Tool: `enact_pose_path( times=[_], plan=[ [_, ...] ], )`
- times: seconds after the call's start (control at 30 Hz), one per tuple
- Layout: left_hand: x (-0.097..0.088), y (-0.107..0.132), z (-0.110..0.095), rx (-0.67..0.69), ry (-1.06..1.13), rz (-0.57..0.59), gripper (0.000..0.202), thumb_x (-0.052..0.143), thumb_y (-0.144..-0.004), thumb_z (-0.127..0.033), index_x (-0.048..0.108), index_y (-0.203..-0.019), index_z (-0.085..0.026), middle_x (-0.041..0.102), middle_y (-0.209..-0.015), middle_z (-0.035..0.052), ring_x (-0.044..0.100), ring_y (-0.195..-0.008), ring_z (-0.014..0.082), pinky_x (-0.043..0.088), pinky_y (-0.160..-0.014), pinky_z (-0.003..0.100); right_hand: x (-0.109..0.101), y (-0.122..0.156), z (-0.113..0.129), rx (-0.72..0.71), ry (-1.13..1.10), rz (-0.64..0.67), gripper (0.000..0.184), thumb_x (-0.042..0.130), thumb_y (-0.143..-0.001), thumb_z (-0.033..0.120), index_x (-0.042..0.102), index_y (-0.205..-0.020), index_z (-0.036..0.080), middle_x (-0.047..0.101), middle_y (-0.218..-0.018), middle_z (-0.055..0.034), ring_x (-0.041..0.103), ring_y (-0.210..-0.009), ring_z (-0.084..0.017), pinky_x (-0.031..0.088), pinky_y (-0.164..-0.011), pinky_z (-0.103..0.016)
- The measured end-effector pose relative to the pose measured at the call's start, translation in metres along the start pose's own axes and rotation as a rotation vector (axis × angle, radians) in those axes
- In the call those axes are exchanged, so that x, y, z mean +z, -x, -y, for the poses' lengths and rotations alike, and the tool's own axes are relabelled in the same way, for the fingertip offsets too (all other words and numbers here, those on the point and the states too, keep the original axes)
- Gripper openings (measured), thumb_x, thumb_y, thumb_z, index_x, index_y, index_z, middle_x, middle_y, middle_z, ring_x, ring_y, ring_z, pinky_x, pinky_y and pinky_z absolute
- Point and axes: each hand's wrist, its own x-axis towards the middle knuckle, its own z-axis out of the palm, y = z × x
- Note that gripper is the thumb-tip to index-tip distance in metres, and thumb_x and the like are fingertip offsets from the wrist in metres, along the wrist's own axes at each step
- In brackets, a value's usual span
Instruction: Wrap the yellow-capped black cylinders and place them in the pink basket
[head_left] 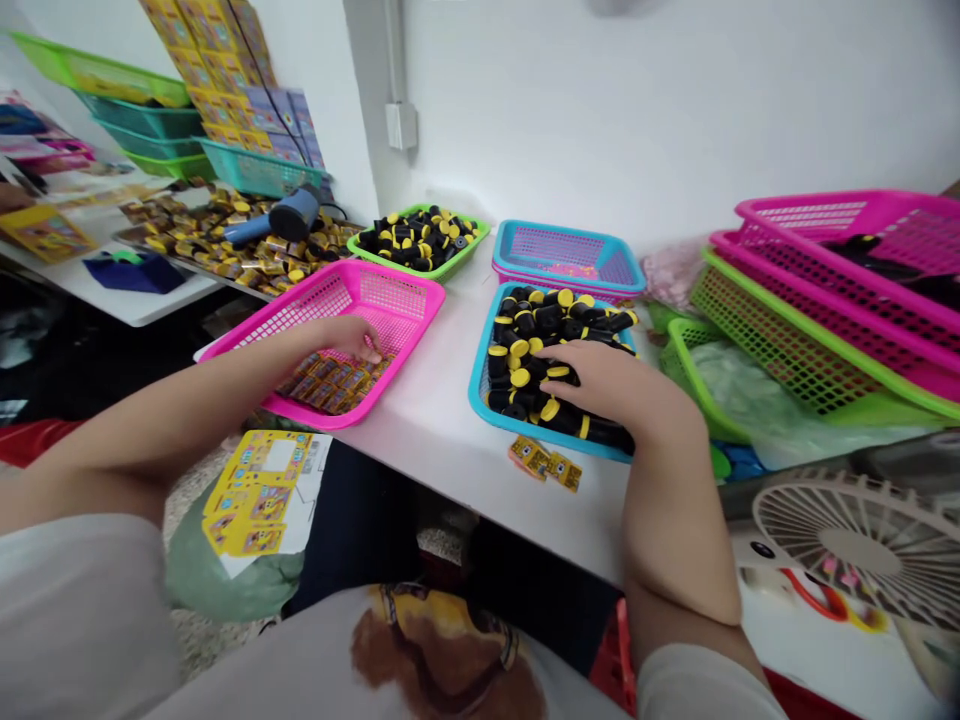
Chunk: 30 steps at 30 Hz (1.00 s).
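Observation:
My left hand [346,338] reaches into a pink basket [390,290], fingers curled down onto a pile of small yellow-and-brown printed packets [330,382]; what it grips, if anything, I cannot make out. My right hand [609,385] lies palm down in a blue basket [480,392] full of small black cylinders with yellow caps [540,330], fingers bent among them. Two loose printed packets [544,462] lie on the white table just in front of the blue basket.
A green basket [420,240] of more black-and-yellow cylinders and an empty blue-and-pink basket stack [566,255] stand behind. Stacked pink and green baskets [817,290] fill the right. A white fan [855,545] sits near right. Yellow flat cards [259,490] lie below left.

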Motion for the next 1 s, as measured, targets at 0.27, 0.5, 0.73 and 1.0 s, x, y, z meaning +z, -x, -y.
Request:
enact_pose_path(
  times=[0.27,0.5,0.73,1.0],
  plan=[
    [-0.009,0.041,-0.037,0.026,-0.188,-0.268,0.045,0.070,-0.091,-0.061,0.078,-0.109,-0.020,0.080,-0.083,0.0073,0.073,-0.092,0.0259,0.052,-0.090,0.037,0.026,-0.032,0.031,0.056,0.136,0.012,0.030,0.064,-0.101,0.035,0.078,-0.120,0.016,0.076,-0.124,-0.0206,0.066,-0.124,-0.037,0.052,-0.103,-0.050],
    [0.090,0.131,-0.147,0.671,-0.215,-0.212,0.033,0.048,-0.114,-0.040,0.076,-0.111,-0.022,0.082,-0.097,0.0032,0.079,-0.085,0.0188,0.056,-0.077,0.029,0.042,-0.042,0.040,0.113,0.149,-0.041,0.035,0.073,-0.098,0.034,0.077,-0.122,0.010,0.070,-0.132,-0.0241,0.058,-0.129,-0.039,0.047,-0.107,-0.051],
    [0.188,0.058,-0.196,0.939,-0.329,-0.376,0.033,0.055,-0.107,-0.011,0.072,-0.135,-0.015,0.076,-0.142,0.0155,0.070,-0.138,0.0243,0.055,-0.118,0.038,0.008,-0.028,0.041,0.069,0.139,-0.041,0.040,0.072,-0.100,0.036,0.073,-0.128,0.007,0.074,-0.128,-0.0223,0.067,-0.122,-0.037,0.052,-0.092,-0.043],
    [0.199,0.048,-0.186,1.003,-0.315,-0.406,0.049,0.046,-0.105,-0.002,0.063,-0.149,-0.016,0.081,-0.129,0.0181,0.078,-0.125,0.0260,0.059,-0.117,0.046,-0.029,0.011,0.027,0.059,-0.021,-0.233,0.037,0.072,-0.101,0.048,0.075,-0.121,0.016,0.080,-0.121,-0.0125,0.075,-0.111,-0.033,0.051,-0.080,-0.038]
  ],
)
